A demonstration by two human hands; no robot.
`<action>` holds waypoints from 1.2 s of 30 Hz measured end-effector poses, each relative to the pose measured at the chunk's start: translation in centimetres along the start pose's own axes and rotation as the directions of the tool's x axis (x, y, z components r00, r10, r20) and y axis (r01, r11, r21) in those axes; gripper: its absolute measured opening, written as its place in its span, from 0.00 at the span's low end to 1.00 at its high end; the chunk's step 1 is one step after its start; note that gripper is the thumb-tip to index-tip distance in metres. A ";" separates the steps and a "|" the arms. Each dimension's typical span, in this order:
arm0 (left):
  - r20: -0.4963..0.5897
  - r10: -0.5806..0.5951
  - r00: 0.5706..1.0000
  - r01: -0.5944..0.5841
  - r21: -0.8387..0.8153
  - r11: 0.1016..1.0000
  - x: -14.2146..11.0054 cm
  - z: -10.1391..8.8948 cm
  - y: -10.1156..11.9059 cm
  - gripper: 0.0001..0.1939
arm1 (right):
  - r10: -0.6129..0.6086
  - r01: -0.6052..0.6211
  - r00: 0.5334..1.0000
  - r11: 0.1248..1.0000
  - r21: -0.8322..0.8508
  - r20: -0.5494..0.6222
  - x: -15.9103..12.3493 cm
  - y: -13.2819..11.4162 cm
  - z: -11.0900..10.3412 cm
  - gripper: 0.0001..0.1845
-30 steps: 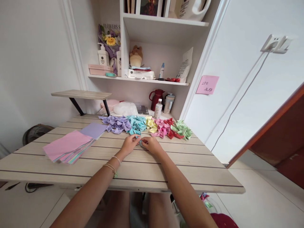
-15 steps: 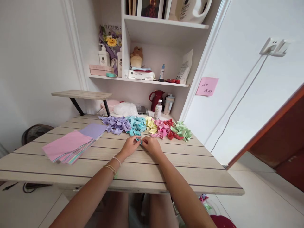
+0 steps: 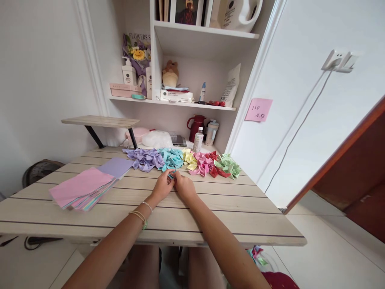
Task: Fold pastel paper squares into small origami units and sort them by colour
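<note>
Below white shelves [image 3: 207,31], wooden table [image 3: 177,216] with dark lines across. Pinched near the middle of its far edge, between bent, nearly gathered fingers of left hand [image 3: 163,186] and right hand [image 3: 185,188]: one small blue paper [image 3: 171,174], mostly hidden. Just beyond, along far edge, folded papers [image 3: 191,158] in several colours. Toward left edge, loose sheets [image 3: 82,182], pink on top.

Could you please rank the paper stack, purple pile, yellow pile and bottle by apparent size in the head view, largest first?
1. Paper stack
2. Purple pile
3. Yellow pile and bottle: too alike to rank.
</note>
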State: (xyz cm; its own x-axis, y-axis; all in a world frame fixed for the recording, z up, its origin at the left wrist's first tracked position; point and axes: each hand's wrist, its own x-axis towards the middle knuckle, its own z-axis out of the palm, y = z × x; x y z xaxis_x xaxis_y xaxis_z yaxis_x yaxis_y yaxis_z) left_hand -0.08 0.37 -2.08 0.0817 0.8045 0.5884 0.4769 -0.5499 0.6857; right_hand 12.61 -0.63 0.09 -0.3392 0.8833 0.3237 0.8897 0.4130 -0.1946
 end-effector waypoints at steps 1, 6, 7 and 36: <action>0.004 0.004 1.000 -0.004 -0.004 1.000 0.0 0.0 0.0 0.21 | 0.022 -0.022 1.000 0.999 0.023 -0.012 0.0 0.1 0.0 0.14; -0.007 0.021 1.000 -0.021 0.013 1.000 0.1 0.0 0.2 0.24 | 0.105 -0.083 0.988 0.980 0.179 -0.115 0.0 1.0 -0.2 0.13; -0.014 0.017 1.000 -0.017 0.019 1.000 0.1 0.0 0.2 0.25 | 0.107 -0.075 0.985 0.973 0.219 -0.134 0.0 1.2 -0.2 0.13; -0.070 -0.350 0.934 0.286 -0.439 0.852 0.2 -0.1 -0.9 0.20 | 0.205 -0.031 0.952 0.804 0.594 -0.228 0.5 1.4 0.9 0.11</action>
State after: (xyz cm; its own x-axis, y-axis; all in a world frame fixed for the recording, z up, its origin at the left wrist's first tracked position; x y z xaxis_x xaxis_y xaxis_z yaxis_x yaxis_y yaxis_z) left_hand -0.60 1.04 -2.53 -0.1521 0.9281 0.3399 0.0455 -0.3370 0.9404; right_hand 13.37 0.62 -0.82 -0.0711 0.8748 0.4793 0.5443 0.4367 -0.7163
